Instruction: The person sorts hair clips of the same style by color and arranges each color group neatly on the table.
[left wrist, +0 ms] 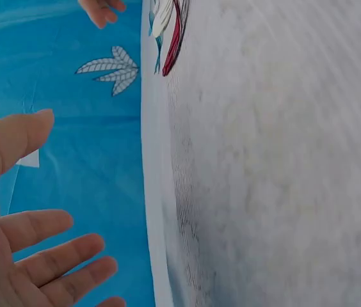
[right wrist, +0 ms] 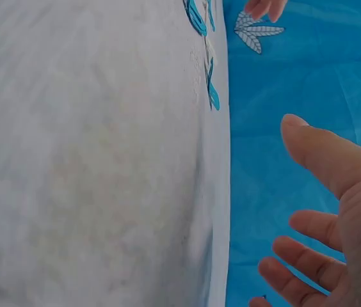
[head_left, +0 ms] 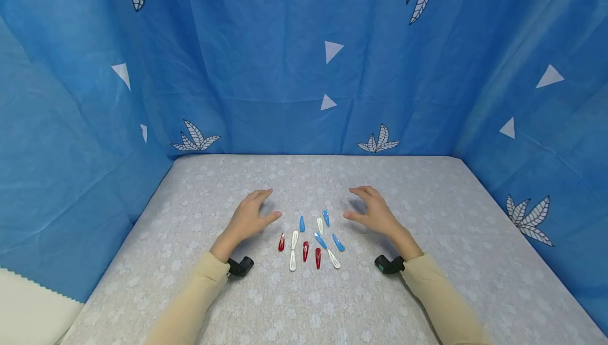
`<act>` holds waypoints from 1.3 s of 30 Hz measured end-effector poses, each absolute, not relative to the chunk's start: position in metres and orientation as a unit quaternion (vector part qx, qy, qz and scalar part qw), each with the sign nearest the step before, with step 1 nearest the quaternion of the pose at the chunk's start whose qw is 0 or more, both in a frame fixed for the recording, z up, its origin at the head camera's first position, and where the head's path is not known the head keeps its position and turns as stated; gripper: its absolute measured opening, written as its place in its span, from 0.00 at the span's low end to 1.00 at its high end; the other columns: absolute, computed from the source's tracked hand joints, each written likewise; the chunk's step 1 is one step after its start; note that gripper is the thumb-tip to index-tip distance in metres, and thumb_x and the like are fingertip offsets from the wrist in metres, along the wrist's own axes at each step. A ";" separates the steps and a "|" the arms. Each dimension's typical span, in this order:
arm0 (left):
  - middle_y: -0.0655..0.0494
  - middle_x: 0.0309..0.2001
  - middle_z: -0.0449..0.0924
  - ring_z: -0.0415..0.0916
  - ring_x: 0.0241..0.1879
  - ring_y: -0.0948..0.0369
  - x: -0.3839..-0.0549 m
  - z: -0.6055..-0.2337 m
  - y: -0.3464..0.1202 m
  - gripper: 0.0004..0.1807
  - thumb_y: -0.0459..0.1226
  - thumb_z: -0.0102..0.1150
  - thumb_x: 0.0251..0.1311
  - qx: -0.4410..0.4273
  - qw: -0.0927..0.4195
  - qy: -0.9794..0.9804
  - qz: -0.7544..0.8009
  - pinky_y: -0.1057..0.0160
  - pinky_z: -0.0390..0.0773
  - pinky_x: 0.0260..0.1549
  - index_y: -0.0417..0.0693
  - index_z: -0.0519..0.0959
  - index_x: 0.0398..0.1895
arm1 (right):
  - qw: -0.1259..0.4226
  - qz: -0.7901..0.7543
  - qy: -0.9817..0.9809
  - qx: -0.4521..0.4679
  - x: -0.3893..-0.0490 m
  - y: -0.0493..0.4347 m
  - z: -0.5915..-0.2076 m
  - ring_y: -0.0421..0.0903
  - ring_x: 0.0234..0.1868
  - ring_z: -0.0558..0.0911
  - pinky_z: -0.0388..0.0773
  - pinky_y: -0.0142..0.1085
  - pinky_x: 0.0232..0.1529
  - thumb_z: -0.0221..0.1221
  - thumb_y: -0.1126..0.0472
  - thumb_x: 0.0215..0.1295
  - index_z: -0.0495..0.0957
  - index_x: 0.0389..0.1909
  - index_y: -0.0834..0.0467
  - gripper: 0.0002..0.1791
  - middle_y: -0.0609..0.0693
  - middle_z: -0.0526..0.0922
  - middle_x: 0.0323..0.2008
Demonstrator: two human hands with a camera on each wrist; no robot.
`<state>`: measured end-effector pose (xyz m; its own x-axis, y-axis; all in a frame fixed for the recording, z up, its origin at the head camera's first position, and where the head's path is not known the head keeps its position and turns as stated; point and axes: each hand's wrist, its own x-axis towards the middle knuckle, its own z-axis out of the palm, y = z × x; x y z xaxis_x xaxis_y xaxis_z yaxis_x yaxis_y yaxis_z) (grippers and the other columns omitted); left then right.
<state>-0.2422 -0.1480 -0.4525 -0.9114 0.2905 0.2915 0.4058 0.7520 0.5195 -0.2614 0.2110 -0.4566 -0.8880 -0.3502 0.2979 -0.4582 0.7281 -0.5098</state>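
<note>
Small snap hair clips lie loosely grouped in the middle of the table: several blue ones, such as a blue clip (head_left: 338, 242) on the right, several white ones, such as a white clip (head_left: 292, 260) near the front, and three red ones, including a red clip (head_left: 282, 242) at the left edge. To their left is my left hand (head_left: 249, 217), thumb and fingers spread apart and holding nothing. My right hand (head_left: 372, 213) mirrors it on the other side, also without anything in it. Neither hand touches a clip. Both wrist views show the fingers loosely extended.
A pale floral cloth covers the table (head_left: 190, 292). Blue curtain (head_left: 280, 70) with leaf and triangle prints encloses the back and both sides. Black wrist devices (head_left: 241, 266) sit on both wrists. A cream-coloured surface (head_left: 33, 308) shows at the lower left.
</note>
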 end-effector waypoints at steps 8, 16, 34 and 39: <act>0.41 0.65 0.71 0.69 0.65 0.43 -0.241 -0.452 -0.132 0.40 0.53 0.66 0.56 -0.199 0.048 -0.930 -0.306 0.41 0.69 0.63 0.40 0.70 0.67 | 0.060 0.312 -0.913 0.256 -0.265 0.200 -0.456 0.57 0.55 0.76 0.76 0.55 0.55 0.73 0.50 0.52 0.73 0.64 0.62 0.39 0.59 0.76 0.56; 0.41 0.61 0.75 0.72 0.61 0.44 -0.244 -0.451 -0.116 0.36 0.49 0.69 0.54 -0.231 0.042 -0.922 -0.308 0.44 0.72 0.62 0.38 0.75 0.62 | 0.013 0.352 -0.894 0.278 -0.270 0.185 -0.458 0.57 0.55 0.77 0.77 0.55 0.55 0.74 0.53 0.51 0.73 0.63 0.63 0.39 0.60 0.77 0.56; 0.44 0.58 0.77 0.71 0.61 0.45 -0.245 -0.462 -0.095 0.31 0.44 0.71 0.51 -0.242 -0.019 -0.908 -0.341 0.43 0.69 0.64 0.38 0.78 0.57 | -0.039 0.385 -0.876 0.286 -0.268 0.170 -0.469 0.52 0.50 0.77 0.77 0.48 0.51 0.74 0.52 0.51 0.75 0.62 0.61 0.38 0.56 0.79 0.52; 0.44 0.60 0.76 0.69 0.64 0.46 -0.246 -0.465 -0.094 0.32 0.45 0.72 0.51 -0.245 -0.021 -0.912 -0.329 0.44 0.66 0.66 0.39 0.78 0.58 | -0.041 0.384 -0.876 0.289 -0.270 0.172 -0.473 0.51 0.50 0.77 0.76 0.48 0.52 0.74 0.52 0.51 0.75 0.61 0.61 0.36 0.55 0.79 0.51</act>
<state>-0.2457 -0.0937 -0.4646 -0.8794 0.4598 0.1233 0.4325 0.6633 0.6107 -0.2704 0.1715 -0.4727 -0.8297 -0.5374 0.1508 -0.4751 0.5383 -0.6961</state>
